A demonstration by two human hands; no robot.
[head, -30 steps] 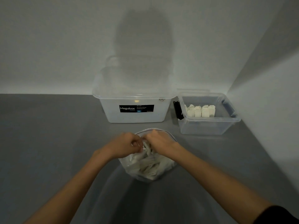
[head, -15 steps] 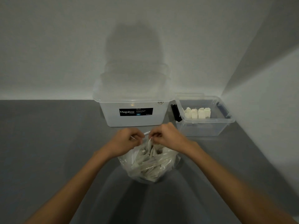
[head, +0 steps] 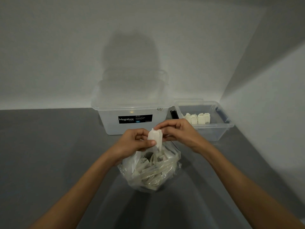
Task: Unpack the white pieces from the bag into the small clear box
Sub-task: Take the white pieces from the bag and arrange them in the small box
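Observation:
A clear plastic bag (head: 149, 171) full of white pieces stands on the grey table in front of me. Just above its mouth I hold one white piece (head: 155, 137) between both hands. My left hand (head: 133, 142) grips its left side with thumb and fingers. My right hand (head: 176, 130) pinches its top and right side. The small clear box (head: 212, 129) sits at the back right against the wall, with several white pieces (head: 197, 119) standing in a row inside.
A large clear lidded box (head: 132, 113) with a black Megabox label stands behind the bag, left of the small box. White walls close the back and the right side. The grey table (head: 49, 154) stretches to the left.
Both hands were at the bag's mouth among the pieces. They have risen, and one white piece now sits between them above the bag.

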